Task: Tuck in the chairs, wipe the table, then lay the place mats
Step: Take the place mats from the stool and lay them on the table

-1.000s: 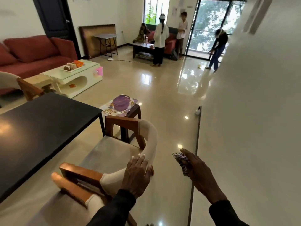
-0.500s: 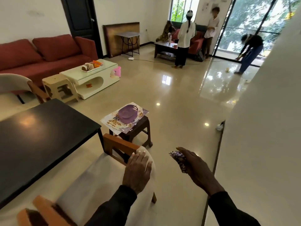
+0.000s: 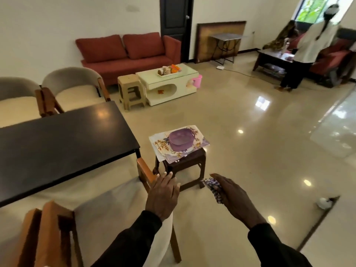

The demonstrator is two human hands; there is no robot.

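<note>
My left hand (image 3: 163,193) rests on the curved back of a cream chair (image 3: 107,205) with wooden arms, whose seat reaches under the near edge of the black table (image 3: 57,143). My right hand (image 3: 231,197) holds a crumpled checked cloth (image 3: 212,186) beside the chair. Floral place mats (image 3: 161,145) lie stacked on a small dark stool (image 3: 185,166) past the table's corner, with a purple lidded box (image 3: 180,139) on top. Two more cream chairs (image 3: 73,87) stand at the table's far side.
A second wooden chair arm (image 3: 44,234) is at lower left. Farther off stand a beige plastic stool (image 3: 131,91), a white coffee table (image 3: 169,81) and a red sofa (image 3: 127,54). A person (image 3: 308,47) stands at the far right. Shiny floor lies open to the right.
The view has swung left and the chair has slid in toward the table under my left hand. My right hand keeps hold of the cloth.
</note>
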